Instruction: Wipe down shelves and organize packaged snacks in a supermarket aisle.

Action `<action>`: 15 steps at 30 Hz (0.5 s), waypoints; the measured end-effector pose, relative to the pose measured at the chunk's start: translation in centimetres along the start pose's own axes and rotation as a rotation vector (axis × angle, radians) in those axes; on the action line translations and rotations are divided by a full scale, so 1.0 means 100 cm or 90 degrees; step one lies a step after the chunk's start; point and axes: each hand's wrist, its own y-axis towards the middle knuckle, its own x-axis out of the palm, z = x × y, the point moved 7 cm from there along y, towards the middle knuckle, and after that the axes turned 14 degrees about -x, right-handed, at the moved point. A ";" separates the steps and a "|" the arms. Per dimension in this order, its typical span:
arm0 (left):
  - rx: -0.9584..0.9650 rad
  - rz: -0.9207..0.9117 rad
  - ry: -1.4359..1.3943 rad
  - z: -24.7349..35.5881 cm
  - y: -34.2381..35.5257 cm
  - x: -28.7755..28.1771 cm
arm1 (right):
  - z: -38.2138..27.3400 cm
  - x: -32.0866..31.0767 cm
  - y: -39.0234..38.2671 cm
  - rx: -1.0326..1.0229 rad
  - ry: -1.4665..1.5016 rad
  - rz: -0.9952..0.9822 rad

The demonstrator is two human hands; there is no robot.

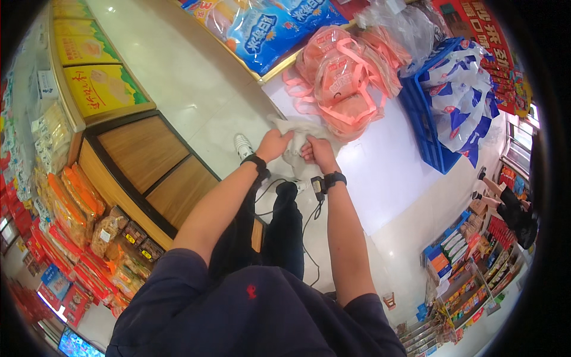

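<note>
My left hand (275, 144) and my right hand (320, 153) both grip a greyish-white cloth (296, 165), held in front of my body at the near left edge of a white tabletop (380, 193). Several pink bags in clear plastic (338, 84) lie piled just beyond the cloth. To their right is a blue plastic crate (419, 119) with white-and-blue plastic bags (457, 95) in it.
A wooden-topped counter (154, 149) and packaged snacks (77, 202) line my left. Blue packets (264, 30) lie on a surface at the top. A pale tiled floor (178, 65) runs between. Another person (511, 211) and stocked shelves (461, 285) are at the right.
</note>
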 end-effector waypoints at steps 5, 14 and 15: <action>0.199 -0.051 0.043 -0.030 -0.041 -0.041 | -0.018 0.042 0.022 -0.145 -0.178 -0.211; 0.141 -0.078 -0.022 -0.068 -0.132 -0.090 | -0.047 0.128 -0.081 -0.207 -0.415 -0.260; 0.136 -0.097 -0.037 -0.069 -0.128 -0.091 | -0.062 0.135 -0.093 -0.220 -0.442 -0.201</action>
